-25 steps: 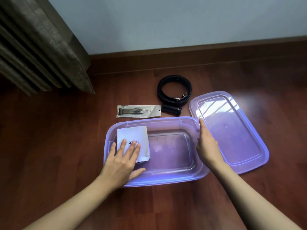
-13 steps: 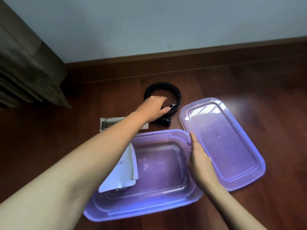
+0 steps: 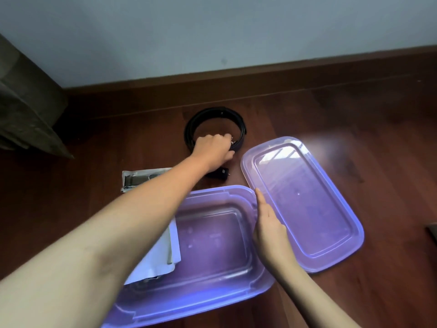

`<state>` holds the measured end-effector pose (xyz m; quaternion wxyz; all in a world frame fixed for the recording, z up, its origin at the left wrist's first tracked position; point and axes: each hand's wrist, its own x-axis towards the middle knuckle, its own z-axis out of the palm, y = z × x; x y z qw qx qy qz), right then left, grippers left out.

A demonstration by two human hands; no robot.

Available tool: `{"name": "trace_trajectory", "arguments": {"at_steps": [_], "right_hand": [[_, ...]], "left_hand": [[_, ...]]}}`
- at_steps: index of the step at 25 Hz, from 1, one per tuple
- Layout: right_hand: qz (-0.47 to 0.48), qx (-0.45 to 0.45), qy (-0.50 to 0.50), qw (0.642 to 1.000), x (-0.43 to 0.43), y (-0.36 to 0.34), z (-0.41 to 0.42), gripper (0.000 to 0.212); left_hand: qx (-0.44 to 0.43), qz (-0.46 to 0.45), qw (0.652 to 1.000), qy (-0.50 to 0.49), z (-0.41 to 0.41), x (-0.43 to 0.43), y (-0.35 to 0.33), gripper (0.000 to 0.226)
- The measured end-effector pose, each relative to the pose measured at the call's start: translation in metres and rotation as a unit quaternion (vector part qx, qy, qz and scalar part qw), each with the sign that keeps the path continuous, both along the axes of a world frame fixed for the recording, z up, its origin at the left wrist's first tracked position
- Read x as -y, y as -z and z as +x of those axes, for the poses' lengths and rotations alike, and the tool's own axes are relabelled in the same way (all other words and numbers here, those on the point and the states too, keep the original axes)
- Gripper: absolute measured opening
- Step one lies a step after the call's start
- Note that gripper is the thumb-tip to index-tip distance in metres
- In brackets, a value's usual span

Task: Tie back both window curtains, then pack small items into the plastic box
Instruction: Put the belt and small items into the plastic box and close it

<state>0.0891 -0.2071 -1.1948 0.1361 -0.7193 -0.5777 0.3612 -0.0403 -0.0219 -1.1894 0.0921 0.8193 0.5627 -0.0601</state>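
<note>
Black belt (image 3: 241, 130): L fingers (image 3: 224, 139) curled round it.

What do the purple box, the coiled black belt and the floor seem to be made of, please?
Box: translucent purple plastic, glossy, with highlights along its rim.
Belt: likely leather or imitation, smooth black band with a metallic glint at the buckle.
Floor: reddish-brown wood or laminate, semi-gloss, showing grain and a bright reflection.

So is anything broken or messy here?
Nothing looks broken or spilled. The lid lies off the plastic box, slanted beside it, and the white paper inside leans crooked at the box's left end.
</note>
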Motion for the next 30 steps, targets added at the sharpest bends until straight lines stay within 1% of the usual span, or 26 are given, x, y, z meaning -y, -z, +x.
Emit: {"name": "trace_trajectory", "arguments": {"at_steps": [3, 4, 6, 7, 8, 9, 12, 14, 16, 18, 21, 23, 25, 26, 27, 28, 29, 30], "right_hand": [[0.008, -0.026, 0.021, 0.999, 0.001, 0.002, 0.0, 0.064], [0.009, -0.037, 0.035, 0.999, 0.001, 0.003, 0.001, 0.062], [0.016, -0.051, 0.048, 0.997, 0.001, 0.005, 0.003, 0.059], [0.023, -0.055, 0.044, 0.997, 0.002, 0.005, 0.002, 0.058], [0.031, -0.058, 0.038, 0.997, 0.002, 0.004, 0.002, 0.055], [0.037, -0.065, 0.032, 0.997, 0.002, 0.003, 0.003, 0.052], [0.035, -0.106, 0.037, 0.993, 0.005, -0.003, 0.004, 0.048], [0.03, -0.106, 0.05, 0.993, 0.005, -0.002, 0.007, 0.046], [0.029, -0.091, 0.054, 0.994, 0.005, 0.001, 0.005, 0.047], [0.031, -0.079, 0.054, 0.995, 0.004, 0.001, 0.003, 0.048], [0.026, -0.079, 0.049, 0.995, 0.004, 0.001, 0.002, 0.052], [0.023, -0.069, 0.046, 0.996, 0.004, 0.002, 0.002, 0.056], [0.025, -0.059, 0.047, 0.997, 0.003, 0.003, 0.002, 0.058], [0.025, -0.057, 0.048, 0.997, 0.003, 0.004, 0.002, 0.058], [0.024, -0.056, 0.05, 0.997, 0.004, 0.004, 0.003, 0.057], [0.023, -0.057, 0.052, 0.997, 0.004, 0.005, 0.003, 0.057], [0.024, -0.057, 0.051, 0.997, 0.004, 0.006, 0.003, 0.057], [0.024, -0.057, 0.05, 0.997, 0.004, 0.006, 0.003, 0.058]], "left_hand": [[0.013, 0.032, 0.996, 0.086, -0.027, 0.026, -0.032, 0.041], [0.045, 0.062, 0.989, 0.129, -0.04, 0.041, -0.04, 0.04], [0.151, 0.126, 0.954, 0.228, -0.066, 0.08, -0.052, 0.035], [0.197, 0.128, 0.933, 0.271, -0.077, 0.101, -0.058, 0.031], [0.228, 0.112, 0.917, 0.308, -0.086, 0.12, -0.06, 0.027], [0.238, 0.087, 0.907, 0.335, -0.093, 0.137, -0.06, 0.024], [0.192, 0.023, 0.906, 0.375, -0.1, 0.171, -0.044, 0.018], [0.128, -0.025, 0.92, 0.371, -0.102, 0.176, -0.028, 0.018], [0.064, -0.037, 0.926, 0.37, -0.099, 0.173, -0.013, 0.02], [0.012, -0.039, 0.923, 0.383, -0.086, 0.172, -0.004, 0.026], [-0.096, -0.109, 0.917, 0.373, -0.061, 0.173, 0.005, 0.024], [-0.112, -0.111, 0.909, 0.385, -0.055, 0.173, 0.013, 0.021], [-0.098, -0.045, 0.899, 0.425, -0.062, 0.173, 0.023, 0.013], [-0.088, -0.017, 0.895, 0.438, -0.066, 0.172, 0.026, 0.021], [-0.074, -0.036, 0.895, 0.438, -0.069, 0.17, 0.025, 0.037], [-0.017, -0.045, 0.9, 0.433, -0.071, 0.165, 0.023, 0.048], [0.058, -0.02, 0.91, 0.411, -0.071, 0.156, 0.013, 0.05], [0.142, 0.034, 0.917, 0.371, -0.069, 0.142, 0.004, 0.043]]}}
